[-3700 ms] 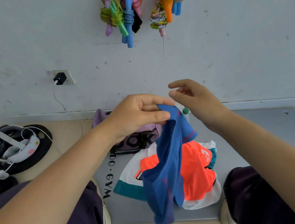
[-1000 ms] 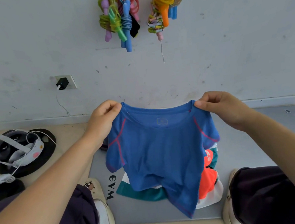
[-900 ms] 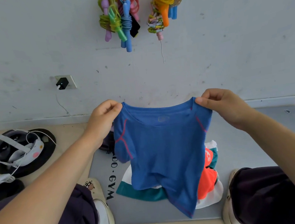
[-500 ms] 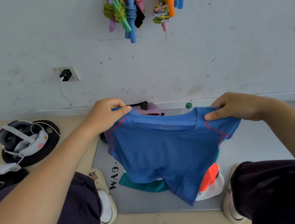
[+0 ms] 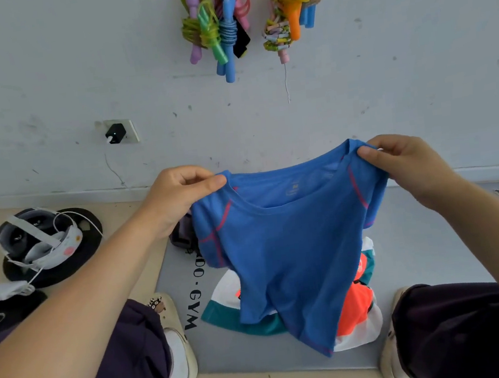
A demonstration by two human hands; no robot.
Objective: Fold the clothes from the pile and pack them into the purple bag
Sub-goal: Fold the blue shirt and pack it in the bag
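A blue T-shirt (image 5: 289,246) with pink seams hangs spread out in the air above the mat. My left hand (image 5: 177,194) pinches its left shoulder and my right hand (image 5: 404,165) pinches its right shoulder. Under the shirt lies the pile of clothes (image 5: 357,301), showing orange, white and teal cloth. Only a small dark-purple corner of the purple bag (image 5: 182,233) peeks out behind the shirt's left sleeve; the rest is hidden.
A grey gym mat (image 5: 420,250) lies against the wall. A headset (image 5: 39,240) rests on a black disc at the left. Jump ropes (image 5: 223,27) hang on the wall above. My knees and shoes frame the mat's near edge.
The shirt went from a bunched strip in my left hand to spread wide between both hands. In the last half second both hands shifted right and lifted the shoulders slightly.
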